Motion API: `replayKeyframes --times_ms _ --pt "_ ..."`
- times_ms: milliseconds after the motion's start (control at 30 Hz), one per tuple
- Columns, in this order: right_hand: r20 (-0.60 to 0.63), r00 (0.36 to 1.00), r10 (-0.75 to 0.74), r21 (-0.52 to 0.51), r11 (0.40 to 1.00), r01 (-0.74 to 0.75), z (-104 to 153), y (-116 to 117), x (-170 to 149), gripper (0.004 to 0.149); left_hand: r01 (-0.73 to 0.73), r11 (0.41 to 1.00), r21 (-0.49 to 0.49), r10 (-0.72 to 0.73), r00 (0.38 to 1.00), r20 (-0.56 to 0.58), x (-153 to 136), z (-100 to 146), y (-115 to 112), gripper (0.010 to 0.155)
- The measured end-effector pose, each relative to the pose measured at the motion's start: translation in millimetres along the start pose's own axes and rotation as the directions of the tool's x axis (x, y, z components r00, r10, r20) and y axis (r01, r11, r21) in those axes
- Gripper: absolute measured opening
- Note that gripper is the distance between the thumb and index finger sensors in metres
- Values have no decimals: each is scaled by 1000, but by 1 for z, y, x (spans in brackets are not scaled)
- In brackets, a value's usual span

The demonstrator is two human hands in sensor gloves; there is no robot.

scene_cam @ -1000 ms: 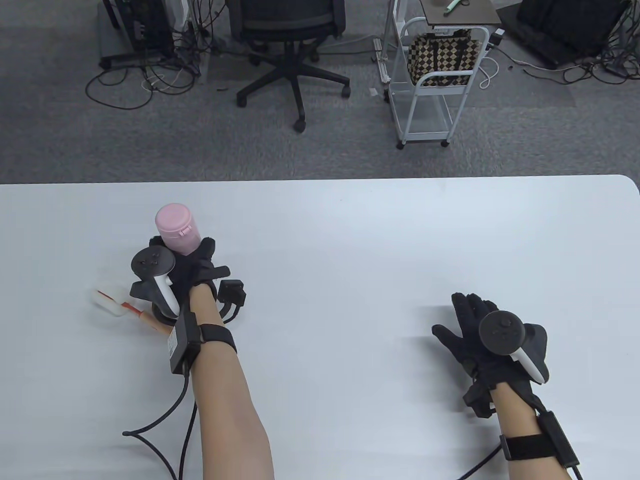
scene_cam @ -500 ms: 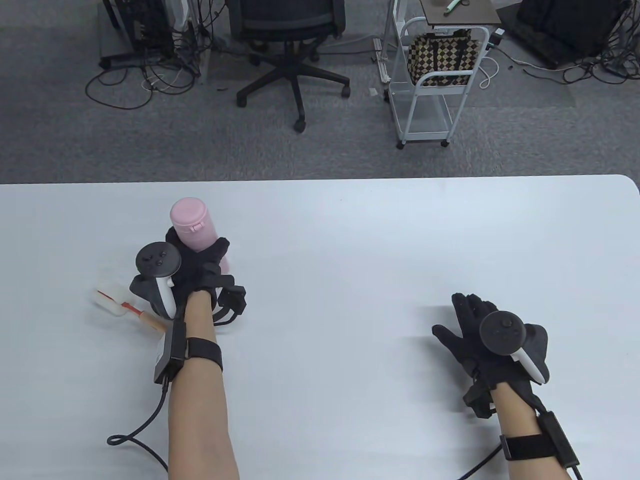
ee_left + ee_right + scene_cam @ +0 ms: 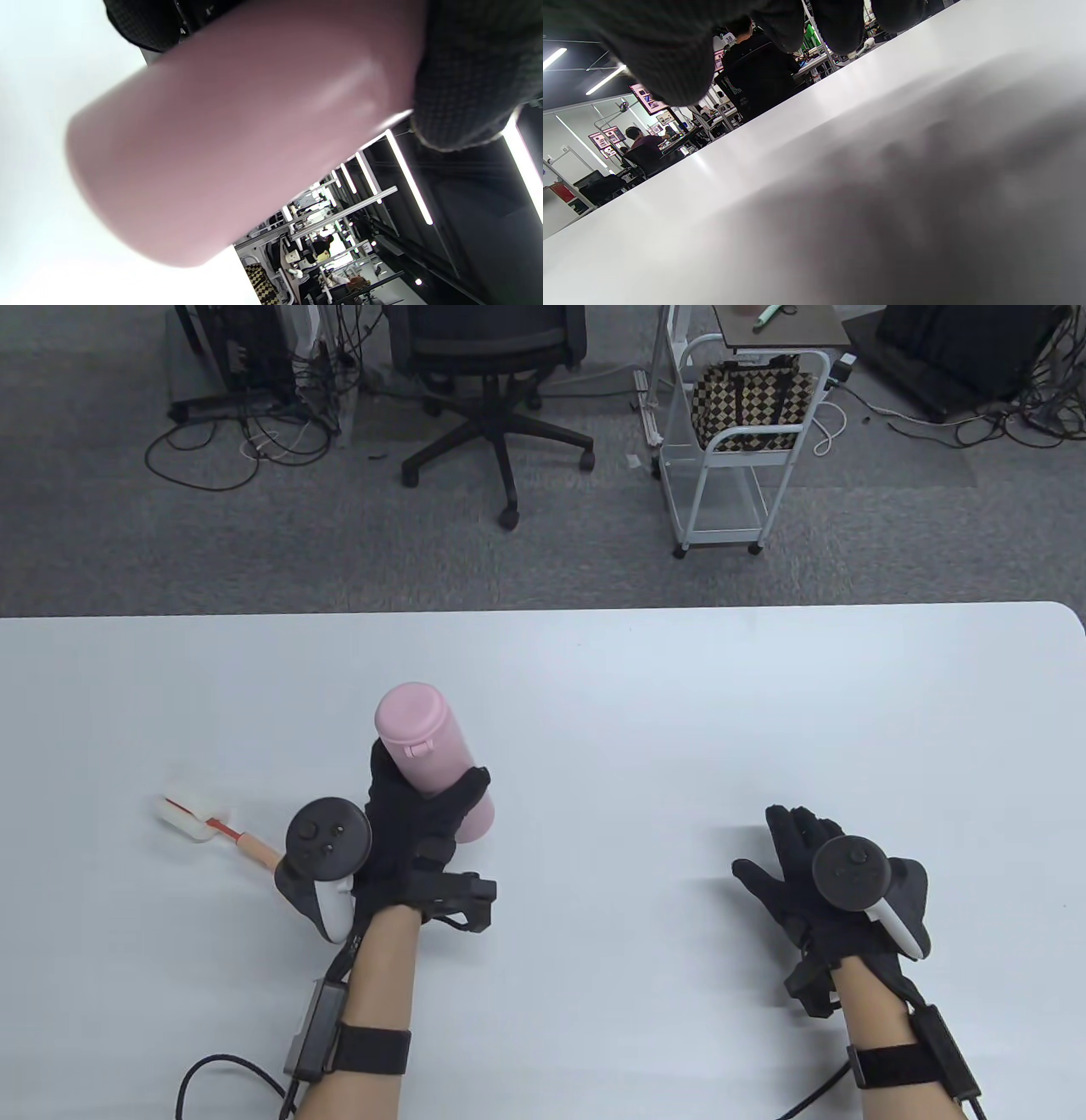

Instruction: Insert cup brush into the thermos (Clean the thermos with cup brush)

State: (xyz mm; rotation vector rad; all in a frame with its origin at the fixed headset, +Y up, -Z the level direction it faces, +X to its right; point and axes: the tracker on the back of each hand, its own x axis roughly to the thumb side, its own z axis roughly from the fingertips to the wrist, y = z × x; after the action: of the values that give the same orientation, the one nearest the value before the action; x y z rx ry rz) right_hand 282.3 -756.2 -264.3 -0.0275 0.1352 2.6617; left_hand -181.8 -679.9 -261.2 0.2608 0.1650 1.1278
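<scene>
Left hand [image 3: 416, 831] wrapped around pink thermos [image 3: 433, 759], lid closed, tilted, lifted off white counter [image 3: 645, 712]. In left wrist view, thermos [image 3: 237, 135] fills frame, fingers [image 3: 471, 72] clamped on it. Brush [image 3: 221, 831] lying flat on counter left of that hand (untouched, apart). Right hand [image 3: 814, 874] released, fingers spread, holding nothing, low over counter at right.

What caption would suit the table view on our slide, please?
Left hand grips the closed pink thermos; cup brush lies behind.
</scene>
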Motion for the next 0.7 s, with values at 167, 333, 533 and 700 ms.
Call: replayKeyframes --times_ms 167,333,533,700 --pt "71 997 -32 -21 999 34 3 1 3 85 -33 999 -34 35 998 44 -10 32 -16 105" --pt "159 986 -41 -28 999 46 8 1 18 89 -29 995 -91 37 996 85 -10 44 -25 104" --pt "267 960 -86 -24 995 96 14 -6 66 96 44 989 -139 -27 993 118 -15 51 -38 105" --pt "359 931 -65 -43 995 87 17 -17 122 103 171 974 -149 -141 970 196 -11 54 -47 105"
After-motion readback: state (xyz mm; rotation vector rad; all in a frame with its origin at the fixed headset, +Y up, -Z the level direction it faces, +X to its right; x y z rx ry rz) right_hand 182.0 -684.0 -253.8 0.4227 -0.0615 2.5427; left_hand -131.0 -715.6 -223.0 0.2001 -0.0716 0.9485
